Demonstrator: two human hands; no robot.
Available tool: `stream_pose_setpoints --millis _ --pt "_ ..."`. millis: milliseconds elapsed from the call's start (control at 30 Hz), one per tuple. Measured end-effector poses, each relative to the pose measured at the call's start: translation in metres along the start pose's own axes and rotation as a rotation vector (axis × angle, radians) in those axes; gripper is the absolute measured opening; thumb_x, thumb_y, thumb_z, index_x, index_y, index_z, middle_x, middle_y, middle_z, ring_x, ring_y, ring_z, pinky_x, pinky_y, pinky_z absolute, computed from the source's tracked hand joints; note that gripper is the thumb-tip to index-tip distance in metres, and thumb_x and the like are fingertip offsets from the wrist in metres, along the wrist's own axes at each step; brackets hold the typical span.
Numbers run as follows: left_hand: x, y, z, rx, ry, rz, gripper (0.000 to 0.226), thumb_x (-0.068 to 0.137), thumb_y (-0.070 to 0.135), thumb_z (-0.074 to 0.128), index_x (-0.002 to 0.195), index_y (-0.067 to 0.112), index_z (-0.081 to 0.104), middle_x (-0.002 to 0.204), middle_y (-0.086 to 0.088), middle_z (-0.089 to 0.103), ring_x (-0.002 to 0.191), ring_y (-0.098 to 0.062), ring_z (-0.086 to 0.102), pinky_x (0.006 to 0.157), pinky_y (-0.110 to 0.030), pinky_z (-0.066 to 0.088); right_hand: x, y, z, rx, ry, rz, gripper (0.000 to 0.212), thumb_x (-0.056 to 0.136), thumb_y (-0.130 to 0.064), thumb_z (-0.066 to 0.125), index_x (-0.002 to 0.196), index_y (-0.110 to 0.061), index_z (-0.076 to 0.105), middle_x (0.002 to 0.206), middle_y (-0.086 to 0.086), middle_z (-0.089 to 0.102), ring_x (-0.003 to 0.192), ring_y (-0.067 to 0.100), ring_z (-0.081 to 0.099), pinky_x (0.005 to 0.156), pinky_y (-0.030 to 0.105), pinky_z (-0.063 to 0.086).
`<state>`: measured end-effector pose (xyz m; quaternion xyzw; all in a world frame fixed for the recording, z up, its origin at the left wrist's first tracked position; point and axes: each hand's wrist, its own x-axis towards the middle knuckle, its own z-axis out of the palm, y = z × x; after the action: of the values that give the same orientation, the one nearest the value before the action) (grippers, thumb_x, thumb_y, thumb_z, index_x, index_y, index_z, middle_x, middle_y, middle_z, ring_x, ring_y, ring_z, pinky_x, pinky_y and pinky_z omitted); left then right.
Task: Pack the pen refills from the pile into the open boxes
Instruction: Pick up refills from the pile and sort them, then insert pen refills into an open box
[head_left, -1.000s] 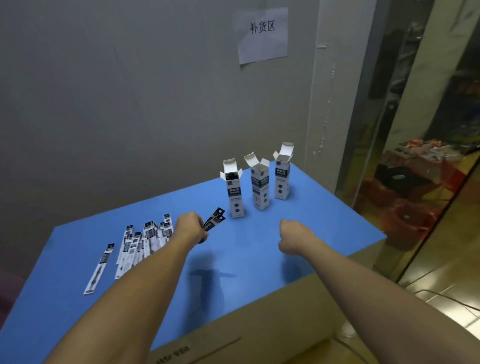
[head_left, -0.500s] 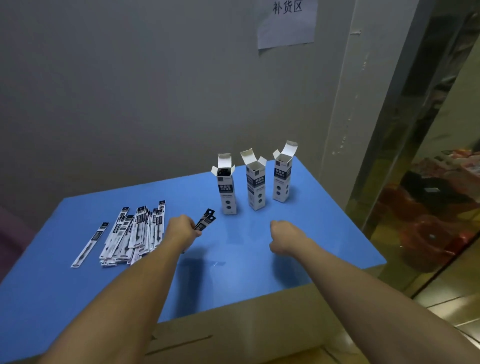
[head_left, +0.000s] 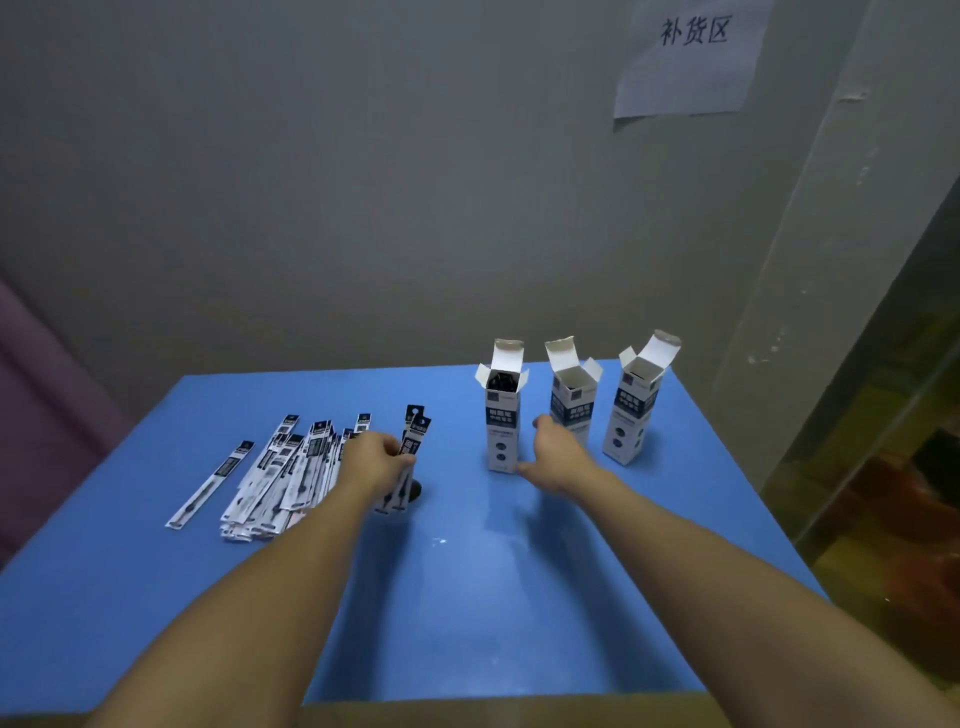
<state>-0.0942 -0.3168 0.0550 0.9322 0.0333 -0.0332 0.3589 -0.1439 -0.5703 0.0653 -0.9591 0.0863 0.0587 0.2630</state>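
Note:
A pile of pen refills (head_left: 291, 467) in white-and-black sleeves lies on the left of the blue table (head_left: 467, 597), with one single refill (head_left: 213, 483) apart to its left. My left hand (head_left: 379, 462) is shut on a couple of refills (head_left: 417, 434), held nearly upright with their lower ends near the tabletop. Three white-and-navy boxes stand upright with top flaps open: the left box (head_left: 503, 415) with dark contents showing, the middle box (head_left: 571, 400) and the right box (head_left: 631, 415). My right hand (head_left: 558, 457) is open, its thumb by the left box's base and its fingers before the middle box.
A grey wall stands close behind the table, with a paper sign (head_left: 691, 57) taped on it. A purple surface (head_left: 31, 415) is at the far left. Beyond the table's right edge is a pillar (head_left: 810, 260) and a drop to the floor.
My left hand has turned its refills from slanted to nearly upright. My right hand has gone from a fist to open and moved forward to the boxes. The view has come closer.

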Motion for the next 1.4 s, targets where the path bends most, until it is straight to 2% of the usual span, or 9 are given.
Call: stream_pose_setpoints --millis 100,267,400,567,700,900,1200,1300,1400 --pt "-0.001 -0.005 0.006 -0.142 0.029 -0.002 0.019 0.087 0.016 0.076 0.077 0.001 0.069 0.078 -0.013 0.072 0.075 -0.023 0.069 0.079 -0.04 0.059 0.017 -0.006 0.005 0.107 -0.032 0.043 0.079 0.08 -0.039 0.08 0.136 -0.006 0.035 0.133 0.011 0.051 0.121 0.029 0.053 0.093 0.036 0.048" --pt "0.002 -0.002 0.002 -0.355 0.051 -0.002 0.02 0.086 0.006 0.076 0.08 0.019 0.062 0.077 -0.007 0.062 0.073 -0.029 0.07 0.069 -0.05 0.062 0.046 -0.002 0.016 0.258 -0.056 0.103 0.102 0.075 -0.038 0.084 0.148 -0.006 0.021 0.142 0.012 0.048 0.13 0.03 0.048 0.102 0.038 0.045" --pt "0.0 0.009 -0.008 -0.393 0.103 0.014 0.013 0.086 0.008 0.077 0.085 0.012 0.065 0.084 -0.01 0.067 0.072 -0.024 0.07 0.07 -0.046 0.063 0.062 -0.007 0.024 0.311 0.073 0.01 0.076 0.076 -0.027 0.083 0.135 -0.011 0.038 0.131 0.008 0.058 0.12 0.029 0.056 0.094 0.04 0.048" --pt "-0.003 0.032 -0.031 -0.501 0.143 0.046 0.009 0.087 0.004 0.073 0.095 0.007 0.071 0.092 -0.013 0.073 0.083 -0.027 0.074 0.078 -0.041 0.062 0.068 -0.013 0.022 0.338 0.112 -0.204 0.043 0.077 -0.019 0.079 0.113 -0.021 0.056 0.11 -0.005 0.064 0.095 0.021 0.06 0.072 0.031 0.042" --pt "-0.016 0.072 -0.063 -0.732 0.253 0.125 0.008 0.088 -0.006 0.068 0.094 -0.001 0.069 0.089 -0.016 0.072 0.084 -0.028 0.072 0.075 -0.033 0.061 0.073 -0.025 0.007 0.407 0.187 -0.385 0.035 0.082 -0.007 0.074 0.101 -0.029 0.055 0.098 -0.012 0.058 0.083 0.013 0.057 0.06 0.011 0.034" --pt "-0.023 0.12 -0.093 -0.954 0.36 0.282 0.018 0.086 -0.011 0.067 0.089 0.006 0.068 0.083 -0.008 0.073 0.079 -0.027 0.072 0.078 -0.038 0.061 0.086 -0.03 -0.014 0.445 0.217 -0.47 0.039 0.082 -0.009 0.076 0.114 -0.022 0.06 0.102 -0.005 0.063 0.089 0.018 0.056 0.07 0.029 0.041" --pt "-0.033 0.165 -0.077 -0.798 0.254 0.48 0.034 0.079 -0.018 0.069 0.079 0.015 0.07 0.079 -0.005 0.071 0.079 -0.026 0.067 0.088 -0.051 0.058 0.092 -0.02 -0.027 0.436 0.227 -0.494 0.039 0.083 -0.009 0.074 0.116 -0.025 0.058 0.104 -0.005 0.063 0.09 0.018 0.057 0.074 0.04 0.051" --pt "-0.033 0.17 -0.069 -0.734 0.232 0.477 0.039 0.078 -0.015 0.072 0.076 0.024 0.072 0.083 -0.003 0.073 0.085 -0.025 0.068 0.093 -0.05 0.054 0.09 -0.019 -0.032 0.447 0.232 -0.514 0.04 0.083 -0.006 0.073 0.117 -0.022 0.058 0.104 -0.004 0.062 0.089 0.017 0.056 0.072 0.036 0.048" --pt "-0.035 0.174 -0.065 -0.711 0.233 0.484 0.033 0.079 -0.013 0.073 0.08 0.021 0.071 0.085 -0.003 0.073 0.086 -0.022 0.068 0.091 -0.044 0.054 0.089 -0.016 -0.036 0.455 0.243 -0.51 0.04 0.083 -0.008 0.074 0.117 -0.021 0.058 0.103 -0.004 0.062 0.089 0.017 0.056 0.07 0.031 0.043"
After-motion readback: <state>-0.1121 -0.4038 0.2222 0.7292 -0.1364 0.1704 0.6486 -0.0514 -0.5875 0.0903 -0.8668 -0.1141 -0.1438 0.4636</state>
